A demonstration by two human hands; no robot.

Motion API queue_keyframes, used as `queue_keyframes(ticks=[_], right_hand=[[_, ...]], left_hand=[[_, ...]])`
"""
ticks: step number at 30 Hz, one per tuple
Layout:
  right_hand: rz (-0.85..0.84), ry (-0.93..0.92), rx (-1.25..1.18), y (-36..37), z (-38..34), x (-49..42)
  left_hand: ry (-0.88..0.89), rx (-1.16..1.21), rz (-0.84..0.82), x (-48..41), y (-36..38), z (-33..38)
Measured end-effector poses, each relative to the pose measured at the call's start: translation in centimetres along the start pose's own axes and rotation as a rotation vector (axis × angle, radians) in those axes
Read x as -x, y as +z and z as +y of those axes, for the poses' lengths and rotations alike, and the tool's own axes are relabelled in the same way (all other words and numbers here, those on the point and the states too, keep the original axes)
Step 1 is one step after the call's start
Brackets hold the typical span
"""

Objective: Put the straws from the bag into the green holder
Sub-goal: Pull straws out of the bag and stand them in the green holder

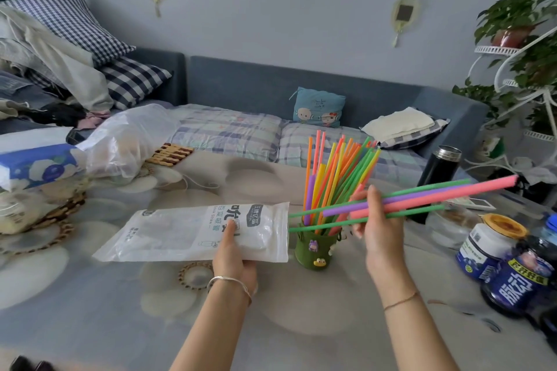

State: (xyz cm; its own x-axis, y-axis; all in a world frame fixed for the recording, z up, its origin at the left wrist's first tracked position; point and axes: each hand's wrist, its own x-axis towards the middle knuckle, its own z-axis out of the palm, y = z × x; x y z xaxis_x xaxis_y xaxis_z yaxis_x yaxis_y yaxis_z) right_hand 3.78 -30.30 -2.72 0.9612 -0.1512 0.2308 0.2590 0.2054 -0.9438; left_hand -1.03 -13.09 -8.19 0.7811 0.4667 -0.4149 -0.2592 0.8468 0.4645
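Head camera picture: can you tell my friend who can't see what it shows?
A person's right hand holds four long straws, two green, one purple, one pink, sideways above a green holder already full of upright colourful straws. The left hand holds a nearly flat white straw bag over the table.

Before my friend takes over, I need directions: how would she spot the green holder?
On the floral-covered table, look just right of the white straw bag in the left hand. The green holder is a small cup crammed with upright neon straws, with cartoon charms stuck on its front.
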Motion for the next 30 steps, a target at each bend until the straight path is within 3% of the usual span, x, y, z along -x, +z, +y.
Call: queue_keyframes(ticks=[14,24,30], right_hand=[[-0.237,-0.383,0.506,-0.1,-4.3,-4.5],[-0.394,-0.246,0.783,1.1,-0.6,-4.7],[-0.330,-0.222,0.761,1.3,-0.5,-5.5]], left_hand=[[0.005,0.019,-0.033,-0.6,-0.2,0.7],[0.007,0.027,-0.012,-0.4,-0.3,0.8],[0.018,0.028,-0.011,-0.3,-0.3,1.0]])
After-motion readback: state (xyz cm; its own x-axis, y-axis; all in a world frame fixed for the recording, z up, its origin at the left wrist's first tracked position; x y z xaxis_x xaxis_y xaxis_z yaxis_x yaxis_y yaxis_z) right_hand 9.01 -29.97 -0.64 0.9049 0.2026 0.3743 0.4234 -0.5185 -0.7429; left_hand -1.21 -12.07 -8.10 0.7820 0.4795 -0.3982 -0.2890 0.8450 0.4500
